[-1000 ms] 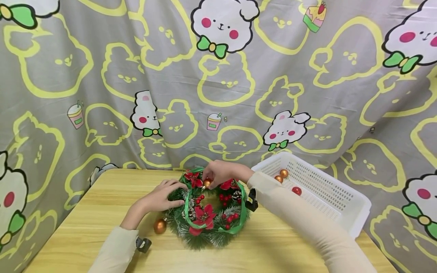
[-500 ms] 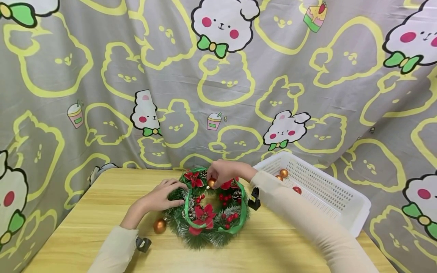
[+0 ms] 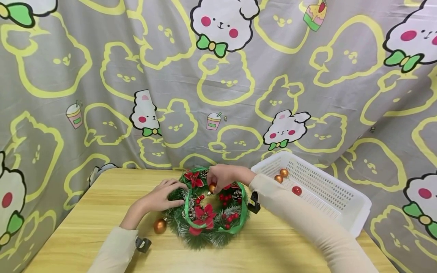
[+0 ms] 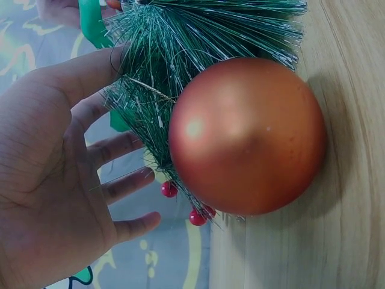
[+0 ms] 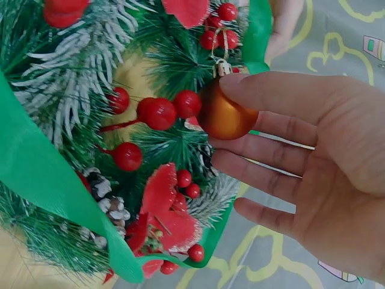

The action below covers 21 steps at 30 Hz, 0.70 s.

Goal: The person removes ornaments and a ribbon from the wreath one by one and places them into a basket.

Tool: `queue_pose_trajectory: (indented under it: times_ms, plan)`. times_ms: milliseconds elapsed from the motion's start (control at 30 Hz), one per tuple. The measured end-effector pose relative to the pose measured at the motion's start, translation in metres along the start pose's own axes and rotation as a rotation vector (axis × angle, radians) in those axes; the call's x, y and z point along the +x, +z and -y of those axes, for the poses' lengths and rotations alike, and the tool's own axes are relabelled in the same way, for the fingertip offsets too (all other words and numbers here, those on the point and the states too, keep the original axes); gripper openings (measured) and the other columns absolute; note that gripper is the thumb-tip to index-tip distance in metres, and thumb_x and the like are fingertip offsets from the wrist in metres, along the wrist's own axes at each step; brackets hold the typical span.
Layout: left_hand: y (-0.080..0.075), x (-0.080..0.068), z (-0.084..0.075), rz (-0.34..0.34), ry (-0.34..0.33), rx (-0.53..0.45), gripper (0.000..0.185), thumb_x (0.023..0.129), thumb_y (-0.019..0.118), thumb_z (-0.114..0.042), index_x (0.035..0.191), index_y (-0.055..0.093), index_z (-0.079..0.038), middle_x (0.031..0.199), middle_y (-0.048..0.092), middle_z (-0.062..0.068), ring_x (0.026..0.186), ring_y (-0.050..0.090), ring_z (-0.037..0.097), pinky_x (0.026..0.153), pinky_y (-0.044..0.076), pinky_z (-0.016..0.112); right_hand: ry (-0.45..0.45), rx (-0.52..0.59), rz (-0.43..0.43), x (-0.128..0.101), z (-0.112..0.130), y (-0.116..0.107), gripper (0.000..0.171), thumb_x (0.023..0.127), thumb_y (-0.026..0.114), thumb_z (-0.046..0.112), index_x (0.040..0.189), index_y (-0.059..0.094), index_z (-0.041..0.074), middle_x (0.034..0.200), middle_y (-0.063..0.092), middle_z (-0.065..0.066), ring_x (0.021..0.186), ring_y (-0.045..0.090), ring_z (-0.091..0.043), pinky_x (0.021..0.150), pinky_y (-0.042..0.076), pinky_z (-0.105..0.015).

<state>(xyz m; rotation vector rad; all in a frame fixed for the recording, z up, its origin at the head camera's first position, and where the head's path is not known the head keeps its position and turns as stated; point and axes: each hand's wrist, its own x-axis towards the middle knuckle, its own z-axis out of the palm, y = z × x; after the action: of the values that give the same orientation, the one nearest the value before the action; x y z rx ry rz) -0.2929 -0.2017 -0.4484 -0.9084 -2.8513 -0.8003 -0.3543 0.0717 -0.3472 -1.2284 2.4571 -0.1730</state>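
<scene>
A green pine wreath (image 3: 209,212) with red flowers, berries and a green ribbon lies on the wooden table (image 3: 85,227). My right hand (image 3: 221,176) is over the wreath's far inner edge and pinches a small orange bauble (image 3: 212,187) between thumb and fingers; the right wrist view shows that bauble (image 5: 224,115) beside red berries (image 5: 157,112). My left hand (image 3: 164,196) rests with loose fingers on the wreath's left side. A larger orange bauble (image 3: 159,226) sits on the table against the wreath's near left edge, and it fills the left wrist view (image 4: 246,135) beside my open palm (image 4: 54,180).
A white perforated basket (image 3: 341,204) stands at the right of the table, holding two orange baubles (image 3: 281,176) and a red one (image 3: 296,190). A patterned grey cloth (image 3: 218,94) hangs behind the table. Bare wood lies in front of the wreath.
My right hand has carried the small orange bauble slightly right and down, toward the wreath's inner ring. The left hand and the larger bauble have stayed put.
</scene>
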Motion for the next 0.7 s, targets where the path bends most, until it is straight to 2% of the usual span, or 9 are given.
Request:
queue_pose_trajectory:
  times_ms: [100,267,367,500,700]
  plan:
    - [0.0004,0.0004,-0.0002,-0.006,0.006,0.0,0.046,0.096,0.069,-0.043,0.135,0.06,-0.019,0.14,0.056,0.013,0.132,0.044,0.044,0.106,0.037,0.07,-0.029,-0.008,-0.001,0.001,-0.0007,0.0026,0.019,0.086,0.082,0.011,0.103,0.077,0.008,0.088,0.076,0.0,0.072,0.062,-0.003,0.069,0.05,-0.02]
    - [0.0002,0.0001,-0.001,-0.006,0.004,0.0,0.046,0.096,0.069,-0.042,0.134,0.06,-0.019,0.139,0.056,0.012,0.131,0.045,0.043,0.106,0.037,0.069,-0.061,0.036,-0.01,-0.0022,0.0003,-0.0005,0.026,0.089,0.078,0.008,0.114,0.075,0.009,0.1,0.076,-0.004,0.081,0.065,-0.005,0.075,0.052,-0.02]
    - [-0.0001,-0.0004,-0.0013,-0.005,0.002,-0.002,0.045,0.096,0.07,-0.042,0.134,0.061,-0.019,0.139,0.056,0.012,0.132,0.045,0.044,0.106,0.037,0.07,-0.055,0.027,-0.026,-0.003,0.0005,-0.0019,0.028,0.09,0.077,0.009,0.117,0.074,0.009,0.092,0.073,-0.001,0.072,0.058,-0.005,0.069,0.048,-0.02]
    - [-0.0005,-0.0008,-0.0011,-0.004,0.0,-0.001,0.045,0.096,0.069,-0.042,0.135,0.06,-0.02,0.14,0.055,0.012,0.132,0.044,0.044,0.106,0.037,0.07,-0.018,-0.048,-0.068,-0.0016,0.0014,0.0009,0.026,0.089,0.079,0.015,0.115,0.075,0.01,0.073,0.059,0.005,0.058,0.04,-0.007,0.061,0.036,-0.022]
    - [-0.0003,-0.001,-0.0005,0.004,-0.008,0.008,0.046,0.096,0.069,-0.044,0.135,0.06,-0.02,0.142,0.055,0.013,0.133,0.044,0.044,0.106,0.036,0.07,0.041,-0.092,-0.11,0.0,0.0041,0.0061,0.027,0.092,0.078,0.022,0.115,0.075,0.009,0.061,0.049,0.007,0.053,0.033,-0.008,0.059,0.032,-0.024]
